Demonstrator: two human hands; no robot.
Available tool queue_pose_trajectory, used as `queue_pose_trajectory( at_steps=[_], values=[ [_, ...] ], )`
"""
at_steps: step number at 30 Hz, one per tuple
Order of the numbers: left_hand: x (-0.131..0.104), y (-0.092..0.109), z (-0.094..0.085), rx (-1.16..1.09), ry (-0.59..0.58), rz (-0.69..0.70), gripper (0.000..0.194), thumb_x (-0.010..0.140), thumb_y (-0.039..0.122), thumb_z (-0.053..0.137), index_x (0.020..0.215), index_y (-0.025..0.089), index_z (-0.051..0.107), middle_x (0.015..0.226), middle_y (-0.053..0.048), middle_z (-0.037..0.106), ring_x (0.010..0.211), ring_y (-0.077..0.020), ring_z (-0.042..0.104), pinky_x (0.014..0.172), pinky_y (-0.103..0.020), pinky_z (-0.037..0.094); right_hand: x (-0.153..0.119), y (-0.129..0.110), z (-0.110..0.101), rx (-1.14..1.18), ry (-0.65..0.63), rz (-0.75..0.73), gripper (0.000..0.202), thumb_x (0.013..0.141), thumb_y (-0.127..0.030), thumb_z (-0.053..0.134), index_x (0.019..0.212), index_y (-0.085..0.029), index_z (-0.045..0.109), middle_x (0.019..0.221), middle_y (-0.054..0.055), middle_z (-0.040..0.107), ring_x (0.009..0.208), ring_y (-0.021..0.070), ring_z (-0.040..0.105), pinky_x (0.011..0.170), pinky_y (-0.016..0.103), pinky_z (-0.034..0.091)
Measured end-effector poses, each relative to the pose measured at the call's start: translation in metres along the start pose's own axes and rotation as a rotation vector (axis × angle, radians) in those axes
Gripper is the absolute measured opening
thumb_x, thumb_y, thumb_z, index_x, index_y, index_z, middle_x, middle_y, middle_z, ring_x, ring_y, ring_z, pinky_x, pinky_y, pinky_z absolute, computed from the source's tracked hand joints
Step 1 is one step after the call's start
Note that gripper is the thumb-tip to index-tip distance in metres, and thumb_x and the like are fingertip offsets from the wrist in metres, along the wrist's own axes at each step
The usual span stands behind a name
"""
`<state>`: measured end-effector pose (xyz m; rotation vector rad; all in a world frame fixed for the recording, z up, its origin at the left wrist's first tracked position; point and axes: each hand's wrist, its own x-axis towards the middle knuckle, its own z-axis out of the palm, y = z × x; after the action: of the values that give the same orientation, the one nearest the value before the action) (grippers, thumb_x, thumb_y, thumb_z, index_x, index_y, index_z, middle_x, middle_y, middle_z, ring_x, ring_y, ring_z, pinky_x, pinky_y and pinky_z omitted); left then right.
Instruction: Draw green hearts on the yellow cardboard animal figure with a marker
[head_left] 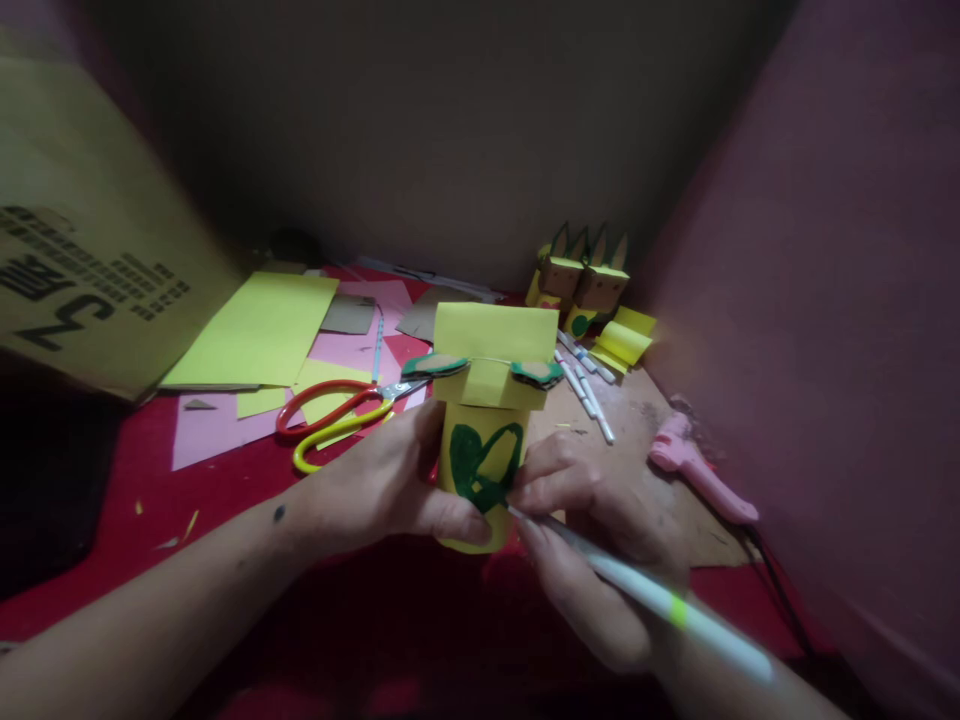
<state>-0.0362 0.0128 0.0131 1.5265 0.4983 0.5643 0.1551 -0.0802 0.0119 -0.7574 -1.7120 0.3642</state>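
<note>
A yellow paper figure [491, 385] stands upright at the centre, with a boxy head, two green-edged ear pieces and a round yellow body. On its body is a green heart [469, 460], partly filled in, with yellow showing at its upper right. My left hand [390, 485] is wrapped round the left side of the body, thumb across the lower front. Pinched in my right hand [600, 540] is a white marker [645, 585] with a light green band. Its tip end is at the lower part of the heart; the tip itself is hard to make out.
Red-and-yellow scissors [337, 415] and yellow sheets [259, 330] lie left. Markers [589, 395], two similar figures [600, 285] and a folded yellow paper [624, 340] are back right. A pink glue gun [701, 465] lies on cardboard; a large box [97, 230] stands left.
</note>
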Motion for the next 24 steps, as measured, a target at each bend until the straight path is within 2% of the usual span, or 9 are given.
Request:
queue_pose_trajectory(
  at_steps=[5,8,12,18,24],
  values=[
    [0.0002,-0.0002,-0.0019,0.021,0.005,0.007,0.066,0.07,0.025,0.092,0.128,0.023,0.06,0.123,-0.006,0.075,0.114,-0.0324,0.069,0.084,-0.034,0.058,0.0,-0.0009,0.0003,-0.029,-0.008,-0.02,0.023,0.087,0.0,0.062,0.093,-0.022,0.067,0.08,0.003,0.069,0.072,0.0172,0.069,0.069,0.034,0.058],
    [0.0003,0.0005,-0.0014,0.01,0.001,0.008,0.067,0.069,0.024,0.092,0.128,0.023,0.06,0.121,-0.006,0.075,0.114,-0.0323,0.069,0.087,-0.035,0.058,-0.0015,0.0009,0.0002,-0.015,0.002,-0.017,0.024,0.087,0.0,0.063,0.096,-0.022,0.067,0.084,0.004,0.071,0.076,0.0176,0.07,0.07,0.034,0.059],
    [0.0008,0.0007,-0.0009,0.016,-0.016,0.02,0.066,0.071,0.022,0.092,0.129,0.022,0.06,0.123,-0.006,0.075,0.112,-0.0307,0.069,0.083,-0.032,0.058,-0.0021,0.0038,0.0004,-0.019,0.016,-0.032,0.024,0.087,-0.001,0.065,0.099,-0.022,0.067,0.087,0.004,0.071,0.08,0.0185,0.071,0.073,0.034,0.06],
    [0.0005,-0.0006,-0.0013,0.018,-0.011,0.019,0.069,0.073,0.026,0.093,0.132,0.022,0.059,0.126,-0.008,0.074,0.115,-0.0326,0.069,0.076,-0.031,0.059,0.0017,0.0025,-0.0001,-0.018,-0.021,-0.037,0.023,0.087,-0.001,0.064,0.096,-0.022,0.067,0.082,0.004,0.07,0.074,0.0184,0.069,0.07,0.035,0.058],
    [0.0003,-0.0004,-0.0009,0.008,-0.017,0.01,0.071,0.071,0.025,0.094,0.133,0.023,0.06,0.128,-0.009,0.075,0.116,-0.0345,0.069,0.077,-0.033,0.061,0.0035,0.0011,-0.0008,-0.012,-0.037,-0.026,0.023,0.084,0.0,0.063,0.091,-0.022,0.067,0.079,0.003,0.068,0.072,0.0181,0.068,0.068,0.034,0.057]
  ],
)
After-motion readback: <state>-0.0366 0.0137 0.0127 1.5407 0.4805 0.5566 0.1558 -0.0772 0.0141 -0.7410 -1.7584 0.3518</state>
